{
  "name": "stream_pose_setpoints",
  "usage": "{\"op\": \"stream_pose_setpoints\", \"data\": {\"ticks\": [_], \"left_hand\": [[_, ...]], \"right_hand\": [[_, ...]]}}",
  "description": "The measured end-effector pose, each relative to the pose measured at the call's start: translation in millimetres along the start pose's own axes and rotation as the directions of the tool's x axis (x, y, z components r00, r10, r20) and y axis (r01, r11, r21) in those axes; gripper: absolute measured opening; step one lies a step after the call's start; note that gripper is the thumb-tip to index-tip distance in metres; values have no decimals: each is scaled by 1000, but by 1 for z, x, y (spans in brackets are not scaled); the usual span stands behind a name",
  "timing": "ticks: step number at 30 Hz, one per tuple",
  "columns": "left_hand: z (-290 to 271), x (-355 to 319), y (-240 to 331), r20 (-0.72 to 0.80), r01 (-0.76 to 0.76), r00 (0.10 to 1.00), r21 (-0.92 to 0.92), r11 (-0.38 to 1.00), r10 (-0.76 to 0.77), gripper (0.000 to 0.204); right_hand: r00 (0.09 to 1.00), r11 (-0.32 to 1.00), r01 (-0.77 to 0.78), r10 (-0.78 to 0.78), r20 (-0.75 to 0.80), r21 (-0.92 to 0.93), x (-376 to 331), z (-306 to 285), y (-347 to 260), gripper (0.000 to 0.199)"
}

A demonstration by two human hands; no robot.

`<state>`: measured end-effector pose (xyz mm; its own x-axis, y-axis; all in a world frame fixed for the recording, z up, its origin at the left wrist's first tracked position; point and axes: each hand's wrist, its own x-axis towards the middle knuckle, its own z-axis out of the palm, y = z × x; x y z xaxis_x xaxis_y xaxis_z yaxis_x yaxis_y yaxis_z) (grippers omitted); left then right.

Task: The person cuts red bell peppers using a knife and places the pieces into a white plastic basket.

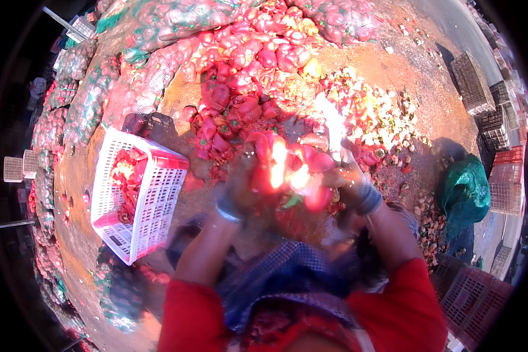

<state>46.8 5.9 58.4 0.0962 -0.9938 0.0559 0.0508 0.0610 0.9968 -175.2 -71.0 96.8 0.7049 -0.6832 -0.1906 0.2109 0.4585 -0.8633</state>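
Observation:
My left hand (239,185) is closed around a red bell pepper (264,158) in front of my lap. Close by on the right, my right hand (351,179) grips a knife (334,126), its upright blade washed out by glare. Red pepper flesh (318,193) also lies against the fingers of that hand, with a green stem (292,201) below. Blur and sunlight hide whether this is one pepper split open or two pieces. Ahead of my hands spreads a heap of whole red peppers (240,108).
A white plastic crate (164,205) with red pepper pieces stands at left. Pale cut cores and stems (369,111) are piled ahead right. Full mesh sacks (88,111) line the left and far side. A green net bag (466,190) and stacked crates (472,85) stand at right.

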Motion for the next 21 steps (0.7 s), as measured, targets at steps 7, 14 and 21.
{"op": "stream_pose_setpoints", "data": {"ticks": [7,14,21], "left_hand": [[-7,8,-53,-186,-55,977,252,966,104,37],[0,15,-83,-432,1,885,-376,927,-176,33],[-34,14,-75,-607,-175,723,-623,762,-330,31]], "right_hand": [[996,943,72,-87,-31,-325,11,6,6,62],[971,883,98,-186,-149,-460,22,28,32,53],[903,663,126,-384,-191,-738,42,3,79,36]]}}
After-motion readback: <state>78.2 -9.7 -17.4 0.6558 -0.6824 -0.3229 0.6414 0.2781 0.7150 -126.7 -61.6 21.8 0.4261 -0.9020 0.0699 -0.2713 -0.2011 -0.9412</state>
